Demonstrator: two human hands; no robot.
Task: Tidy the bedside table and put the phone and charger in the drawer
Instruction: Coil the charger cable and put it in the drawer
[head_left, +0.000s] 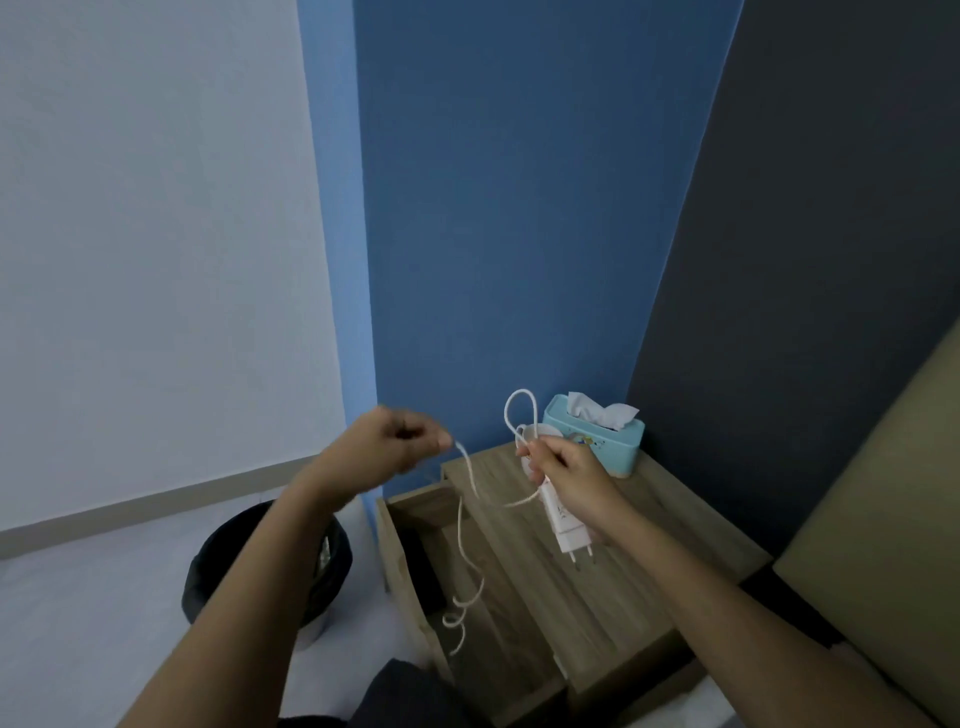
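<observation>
Both bare forearms reach forward and upward. The left hand (387, 441) is curled loosely, fingers (441, 441) pinched at their tips. The right hand (569, 475) is closed in a fist, knuckles up, wrist bent slightly down.

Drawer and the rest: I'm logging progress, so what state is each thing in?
Drawer: open.
Charger: unplugged, in right hand.
Cable: partly looped, pinched by left hand, tail dangling.
Tissue box: upright on table, tissue sticking out.
</observation>
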